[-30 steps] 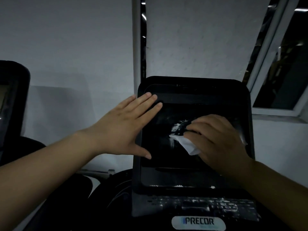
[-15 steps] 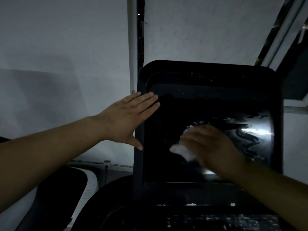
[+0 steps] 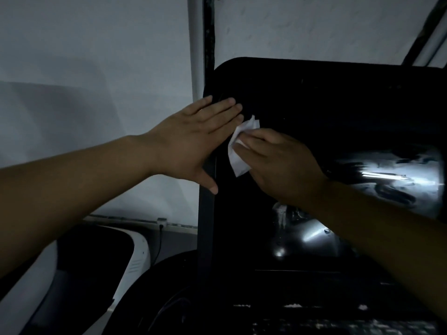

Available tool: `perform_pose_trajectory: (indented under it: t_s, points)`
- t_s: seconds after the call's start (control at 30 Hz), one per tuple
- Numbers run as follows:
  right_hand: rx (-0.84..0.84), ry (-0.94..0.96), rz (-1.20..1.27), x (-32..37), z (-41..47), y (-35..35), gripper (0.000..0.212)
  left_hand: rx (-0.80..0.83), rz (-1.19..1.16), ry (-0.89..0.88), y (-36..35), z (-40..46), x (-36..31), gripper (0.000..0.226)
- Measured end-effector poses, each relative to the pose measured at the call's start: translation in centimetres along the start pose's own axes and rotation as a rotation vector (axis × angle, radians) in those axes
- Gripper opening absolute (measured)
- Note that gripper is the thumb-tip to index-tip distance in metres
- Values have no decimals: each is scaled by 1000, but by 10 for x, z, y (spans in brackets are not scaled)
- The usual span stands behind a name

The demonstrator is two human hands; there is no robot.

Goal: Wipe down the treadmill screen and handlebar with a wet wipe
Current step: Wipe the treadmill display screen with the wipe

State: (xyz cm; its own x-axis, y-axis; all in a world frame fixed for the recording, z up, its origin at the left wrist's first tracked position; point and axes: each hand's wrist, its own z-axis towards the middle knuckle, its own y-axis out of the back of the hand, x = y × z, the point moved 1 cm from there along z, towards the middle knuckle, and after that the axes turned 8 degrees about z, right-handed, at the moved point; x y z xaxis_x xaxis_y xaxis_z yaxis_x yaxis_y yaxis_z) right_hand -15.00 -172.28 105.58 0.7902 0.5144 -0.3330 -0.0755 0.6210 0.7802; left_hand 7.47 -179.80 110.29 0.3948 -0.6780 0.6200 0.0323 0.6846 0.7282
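The left hand (image 3: 193, 139) lies flat, fingers straight, braced on the left edge of the treadmill screen (image 3: 338, 112) as it was a second ago. The wet wipe (image 3: 238, 151) has travelled from the middle of the glass to its upper left, just beside those fingertips, pressed there under the right hand (image 3: 278, 165), whose grip holds it. Wet streaks gleam at right, so that side looks covered; the handlebar is out of view. No writing is legible now.

Single head-worn view, looking forward and slightly down, sitting close to treadmill screen (image 3: 338, 141); wall (image 3: 96, 68) lying far left.
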Motion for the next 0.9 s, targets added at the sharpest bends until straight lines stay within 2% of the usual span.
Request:
perform_pose_trajectory:
  t_s: [0.13,0.23,0.37,0.5,0.57,0.73,0.9]
  points:
    - [-78,-48,-27,14,-1,5,38,5,5,-8,0,3,1,143]
    - [9,-116,-42,41,-23,3,44,10,6,-1,-2,2,1,143]
    - [51,-109,-29,97,-75,-11,42,13,20,-20,0,3,1,141]
    - [198,-99,5,141,-120,-16,57,-5,57,-60,0,5,0,137]
    - [213,-101,-1,150,-128,-14,57,-8,67,-74,0,7,1,137]
    - [7,-130,-23,118,-98,-9,30,39,84,-45,0,9,1,142]
    - [-129,-189,-144,36,-25,7,35,39,65,-38,1,10,2,142]
